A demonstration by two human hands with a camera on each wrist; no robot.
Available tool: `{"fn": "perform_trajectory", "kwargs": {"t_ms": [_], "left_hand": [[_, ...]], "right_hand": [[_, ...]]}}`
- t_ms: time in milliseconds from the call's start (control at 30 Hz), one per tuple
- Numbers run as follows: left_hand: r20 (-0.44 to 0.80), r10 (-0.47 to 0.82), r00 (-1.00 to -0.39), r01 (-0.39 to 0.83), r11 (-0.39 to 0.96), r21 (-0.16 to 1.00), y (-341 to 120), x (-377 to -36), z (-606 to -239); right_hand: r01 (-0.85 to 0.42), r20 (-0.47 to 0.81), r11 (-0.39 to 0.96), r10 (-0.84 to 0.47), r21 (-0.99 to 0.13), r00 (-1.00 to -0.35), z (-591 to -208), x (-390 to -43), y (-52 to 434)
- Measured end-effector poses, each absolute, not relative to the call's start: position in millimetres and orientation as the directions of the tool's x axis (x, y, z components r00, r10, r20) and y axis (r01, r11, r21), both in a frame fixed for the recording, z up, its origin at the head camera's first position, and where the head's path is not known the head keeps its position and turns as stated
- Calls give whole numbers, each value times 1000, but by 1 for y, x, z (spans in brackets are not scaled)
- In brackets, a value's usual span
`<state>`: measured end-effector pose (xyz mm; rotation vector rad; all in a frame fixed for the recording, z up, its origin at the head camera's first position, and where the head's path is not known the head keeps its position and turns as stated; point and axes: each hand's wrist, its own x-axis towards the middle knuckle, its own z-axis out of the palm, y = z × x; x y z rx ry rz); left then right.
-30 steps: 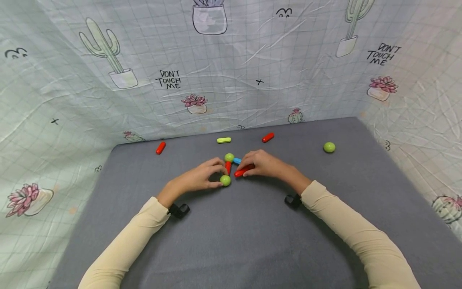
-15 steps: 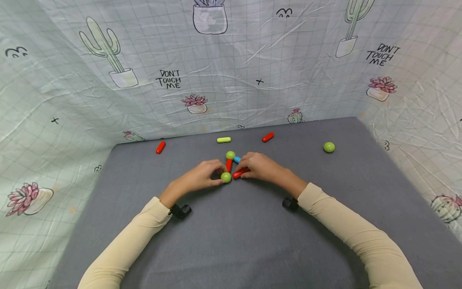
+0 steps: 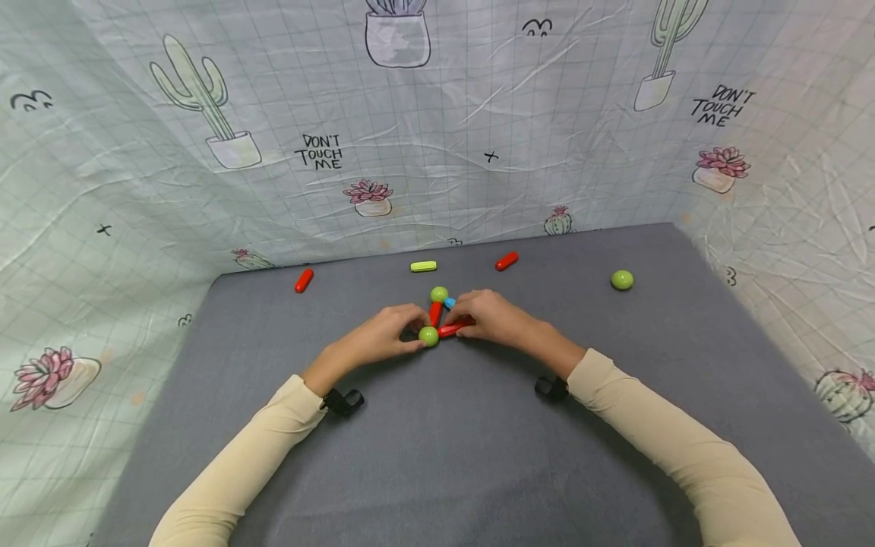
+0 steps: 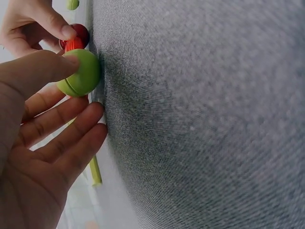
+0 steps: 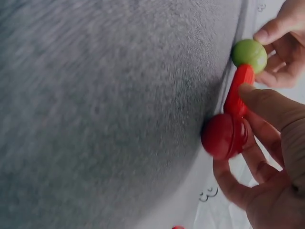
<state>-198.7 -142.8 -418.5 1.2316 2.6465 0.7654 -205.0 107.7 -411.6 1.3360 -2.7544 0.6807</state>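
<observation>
My left hand [image 3: 385, 333] pinches a glossy green ball [image 3: 428, 336] between thumb and fingers, low over the grey tabletop. A short red rod [image 3: 435, 313] runs from this ball to a second green ball [image 3: 440, 294] farther back, where a blue rod [image 3: 449, 302] also meets it. My right hand [image 3: 500, 316] grips another red rod [image 5: 235, 93], whose left end is against the pinched green ball. At the rod's other end a dark red ball [image 5: 218, 136] sits by the right fingers, and that ball is hidden under the hand in the head view.
Toward the back of the grey table [image 3: 444, 456] lie a red rod [image 3: 304, 281] on the left, a yellow-green rod [image 3: 424, 266] and another red rod [image 3: 506, 261]. A loose green ball [image 3: 622, 279] stands at the right. Behind hangs a cactus-print cloth [image 3: 444, 106].
My right hand has moved slightly left, and the red rod's end has closed the gap to the green ball. The left hand and its joined pieces have shifted slightly.
</observation>
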Motion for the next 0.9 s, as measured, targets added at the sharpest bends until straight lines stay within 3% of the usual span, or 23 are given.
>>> {"fn": "perform_trajectory", "kwargs": {"t_ms": [233,600,900], "left_hand": [[75,741,-668,677,562,475,-144,-199,-418],[72,731,-679,670,577,467,-156,-204,-412],[97,576,-811,559,718,414,-212,-226,-392]], "right_hand": [[-610,134,600,-647,-518,-751,-411,-205,130],[-554,123,582,-615,-596,-779,-416,-199,140],[-530,126,560,-603,-637,-788,-420,-198,141]]}}
